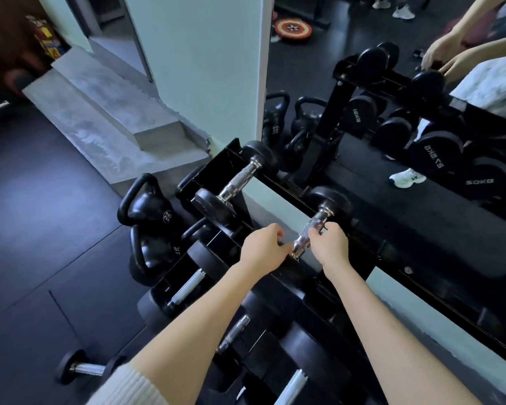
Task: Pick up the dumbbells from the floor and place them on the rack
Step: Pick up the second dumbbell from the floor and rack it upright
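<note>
A black dumbbell with a chrome handle (308,233) lies on the top tier of the black rack (216,162), its far head (332,201) against the mirror edge. My right hand (329,247) is closed over the upper part of the handle. My left hand (263,248) has its fingers curled at the handle's near end, and the near head is hidden under it. A second dumbbell (235,182) rests on the same tier to the left. A small dumbbell (84,368) lies on the dark floor at the lower left.
The lower tiers hold several dumbbells (184,290). Kettlebells (152,211) stand on the floor left of the rack. A wall mirror (421,127) runs behind it, and concrete steps (105,112) rise at the back left.
</note>
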Available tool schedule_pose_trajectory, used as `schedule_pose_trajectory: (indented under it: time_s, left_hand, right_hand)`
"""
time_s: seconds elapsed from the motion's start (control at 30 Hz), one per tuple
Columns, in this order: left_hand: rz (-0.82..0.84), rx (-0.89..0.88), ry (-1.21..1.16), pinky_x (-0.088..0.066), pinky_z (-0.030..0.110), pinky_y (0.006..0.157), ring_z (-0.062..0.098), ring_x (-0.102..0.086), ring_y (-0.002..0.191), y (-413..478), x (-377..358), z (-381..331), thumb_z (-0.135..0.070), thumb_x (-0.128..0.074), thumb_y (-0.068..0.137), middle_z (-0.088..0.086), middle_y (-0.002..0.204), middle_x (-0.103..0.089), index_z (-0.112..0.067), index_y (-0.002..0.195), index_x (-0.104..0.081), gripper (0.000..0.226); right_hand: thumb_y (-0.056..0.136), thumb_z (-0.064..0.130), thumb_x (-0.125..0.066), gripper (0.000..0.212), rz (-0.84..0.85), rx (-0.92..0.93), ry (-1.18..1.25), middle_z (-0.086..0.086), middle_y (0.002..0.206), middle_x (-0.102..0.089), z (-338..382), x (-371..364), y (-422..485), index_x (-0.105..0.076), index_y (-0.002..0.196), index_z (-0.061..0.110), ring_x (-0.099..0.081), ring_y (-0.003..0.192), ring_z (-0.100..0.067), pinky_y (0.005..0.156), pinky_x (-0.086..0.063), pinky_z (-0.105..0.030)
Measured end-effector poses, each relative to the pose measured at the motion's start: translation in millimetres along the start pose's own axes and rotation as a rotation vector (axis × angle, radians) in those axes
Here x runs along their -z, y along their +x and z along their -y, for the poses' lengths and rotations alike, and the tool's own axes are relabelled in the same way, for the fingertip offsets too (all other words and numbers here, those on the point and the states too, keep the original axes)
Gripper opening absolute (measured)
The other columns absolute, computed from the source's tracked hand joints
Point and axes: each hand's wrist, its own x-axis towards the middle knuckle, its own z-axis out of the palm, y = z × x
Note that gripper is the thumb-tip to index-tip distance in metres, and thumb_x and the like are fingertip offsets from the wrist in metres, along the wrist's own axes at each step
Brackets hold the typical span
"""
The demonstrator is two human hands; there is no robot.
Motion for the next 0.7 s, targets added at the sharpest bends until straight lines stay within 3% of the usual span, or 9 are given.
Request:
schedule_pose_trajectory:
  time_s: [0.13, 0.27, 0.33, 0.47, 0.57, 0.7]
  left_hand:
    - [-0.050, 0.016, -0.061, -0.046, 0.032, 0.094, 0.021, -0.059, 0.116, -27.2, 22.3, 15.0, -0.034, -0.054, 0.091, 0.001, 0.126, -0.064, -0.013, 0.125, -0.054, 0.040]
    - [-0.121, 0.077, -0.119, -0.047, 0.032, 0.097, 0.019, -0.059, 0.117, -70.2, 53.9, 54.4, -0.033, -0.053, 0.090, -0.001, 0.125, -0.065, -0.015, 0.123, -0.057, 0.037]
    - [-0.171, 0.130, -0.157, -0.047, 0.033, 0.097, 0.019, -0.061, 0.114, -98.2, 71.1, 86.7, -0.032, -0.054, 0.090, -0.001, 0.121, -0.067, -0.016, 0.119, -0.060, 0.034]
    - [-0.283, 0.277, -0.229, -0.049, 0.033, 0.094, 0.021, -0.064, 0.108, -170.3, 103.9, 165.9, -0.027, -0.055, 0.088, 0.002, 0.115, -0.070, -0.014, 0.109, -0.066, 0.027]
    - [-0.374, 0.404, -0.273, -0.051, 0.032, 0.089, 0.019, -0.066, 0.103, -236.5, 124.3, 237.2, -0.026, -0.055, 0.087, 0.001, 0.109, -0.072, -0.015, 0.103, -0.068, 0.023]
    - [-0.489, 0.580, -0.321, -0.048, 0.030, 0.085, 0.021, -0.065, 0.100, -320.6, 137.8, 334.8, -0.022, -0.055, 0.087, 0.003, 0.107, -0.072, -0.012, 0.100, -0.069, 0.022]
  right_hand:
    - [0.094, 0.013, -0.046, 0.031, -0.116, 0.093, -0.091, -0.016, 0.119, -0.064, 14.7, -2.7, -35.2, -0.054, 0.122, 0.001, -0.060, 0.109, -0.031, 0.080, -0.044, -0.032]
    - [0.093, 0.016, -0.048, 0.027, -0.062, 0.207, -0.092, -0.007, 0.106, -0.065, 33.3, -23.6, -86.1, -0.060, 0.115, 0.006, -0.060, 0.097, -0.024, 0.074, -0.041, -0.028]
    - [0.092, 0.018, -0.050, 0.021, 0.028, 0.295, -0.089, -0.001, 0.089, -0.061, 40.8, -43.9, -117.8, -0.065, 0.103, 0.007, -0.060, 0.086, -0.022, 0.072, -0.041, -0.026]
    - [0.085, 0.023, -0.054, 0.013, 0.265, 0.347, -0.073, 0.001, 0.074, -0.066, 38.1, -106.4, -183.9, -0.063, 0.076, 0.019, -0.069, 0.083, -0.029, 0.080, -0.057, -0.044]
    - [0.083, 0.026, -0.055, 0.018, 0.403, 0.363, -0.119, 0.001, 0.070, -0.066, 30.1, -158.6, -242.2, -0.061, 0.065, 0.025, -0.068, 0.076, -0.028, 0.071, -0.057, -0.042]
    - [0.084, 0.023, -0.055, 0.019, 0.594, 0.322, -0.161, 0.000, 0.063, -0.064, 12.1, -232.6, -313.0, -0.062, 0.069, 0.016, -0.061, 0.063, -0.020, 0.063, -0.050, -0.035]
